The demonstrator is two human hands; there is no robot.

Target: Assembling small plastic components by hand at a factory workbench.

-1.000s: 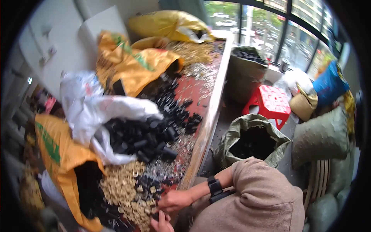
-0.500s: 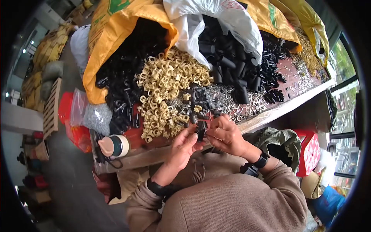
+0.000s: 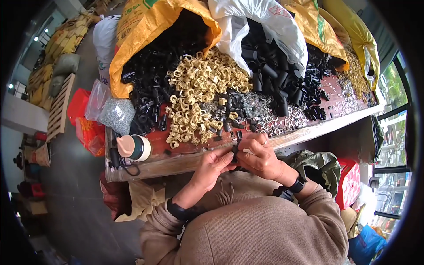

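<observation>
Both my hands meet at the near edge of the table, closed round a small black plastic part [image 3: 235, 150], mostly hidden by the fingers. My left hand [image 3: 210, 168] pinches it from the left with thumb and fingers. From the right, my right hand [image 3: 260, 159] grips it with bent fingers. Just beyond lie a heap of cream-coloured ring-shaped clips [image 3: 190, 117], loose black pieces and a scatter of silvery metal clips [image 3: 282, 123]. Farther back, black tubes [image 3: 278, 81] spill from a white sack [image 3: 282, 26].
An orange sack [image 3: 128, 57] of black parts lies open at the back left. A lidded cup [image 3: 140, 148] stands at the table's left corner, beside a bag of grey granules [image 3: 117, 115]. The table's front edge [image 3: 176, 170] runs under my wrists. A red box [image 3: 346, 181] stands right of my arm.
My hands have drawn closer together round the black part, which is now more covered by my fingers. The whole view has shifted slightly.
</observation>
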